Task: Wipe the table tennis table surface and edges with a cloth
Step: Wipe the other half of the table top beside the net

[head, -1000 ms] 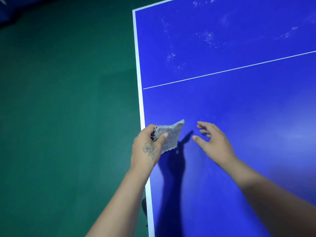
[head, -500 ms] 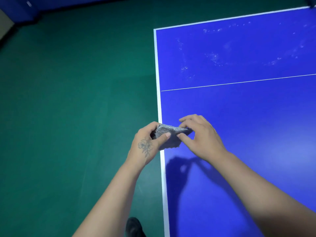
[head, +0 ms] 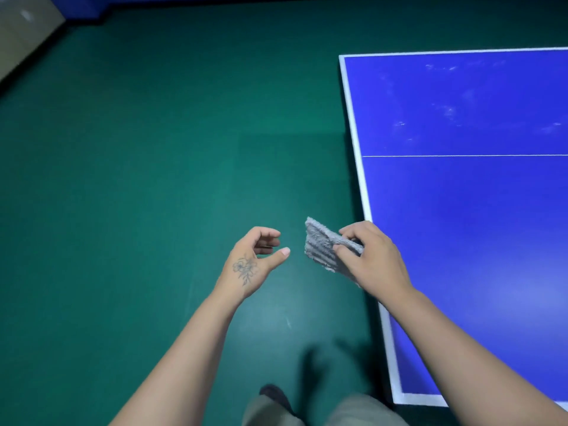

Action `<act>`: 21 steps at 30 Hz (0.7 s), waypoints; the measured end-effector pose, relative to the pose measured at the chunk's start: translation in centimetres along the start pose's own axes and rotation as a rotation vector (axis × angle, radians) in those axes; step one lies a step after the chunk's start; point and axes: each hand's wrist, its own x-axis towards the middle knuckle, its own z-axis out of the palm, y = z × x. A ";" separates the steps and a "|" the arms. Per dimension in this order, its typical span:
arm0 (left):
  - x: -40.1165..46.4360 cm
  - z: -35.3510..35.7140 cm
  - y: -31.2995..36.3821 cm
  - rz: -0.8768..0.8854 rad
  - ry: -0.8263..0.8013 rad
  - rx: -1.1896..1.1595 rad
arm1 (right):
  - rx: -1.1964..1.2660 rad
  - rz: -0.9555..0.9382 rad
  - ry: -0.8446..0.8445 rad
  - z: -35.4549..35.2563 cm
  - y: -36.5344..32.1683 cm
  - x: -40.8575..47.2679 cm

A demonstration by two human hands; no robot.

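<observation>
The blue table tennis table (head: pixel 467 210) fills the right side, with a white edge line along its left side and near end. A folded grey ribbed cloth (head: pixel 321 245) hangs in the air just left of the table's edge. My right hand (head: pixel 373 256) pinches the cloth between thumb and fingers. My left hand (head: pixel 255 259), with a flower tattoo on its back, hovers over the floor a little left of the cloth, fingers loosely curled and holding nothing. Whitish smears (head: pixel 448 110) mark the far part of the table, beyond its thin white centre line.
Green floor (head: pixel 153 179) spreads to the left and beyond the table. My legs in light trousers and a dark shoe (head: pixel 275 395) show at the bottom. A blue wall base and a beige panel (head: pixel 24 32) stand at the far top left.
The cloth has passed from my left hand to my right hand. My left hand let go and drew away to the left. My view swung left, off the table.
</observation>
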 end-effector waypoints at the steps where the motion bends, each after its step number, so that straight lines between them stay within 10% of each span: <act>1: -0.3 -1.7 -0.5 -0.012 0.014 -0.004 | 0.015 0.000 -0.009 1.0 -1.5 0.0; 21: 15.4 -14.5 0.9 -0.043 0.081 -0.109 | 0.052 0.032 -0.030 9.6 -13.4 16.8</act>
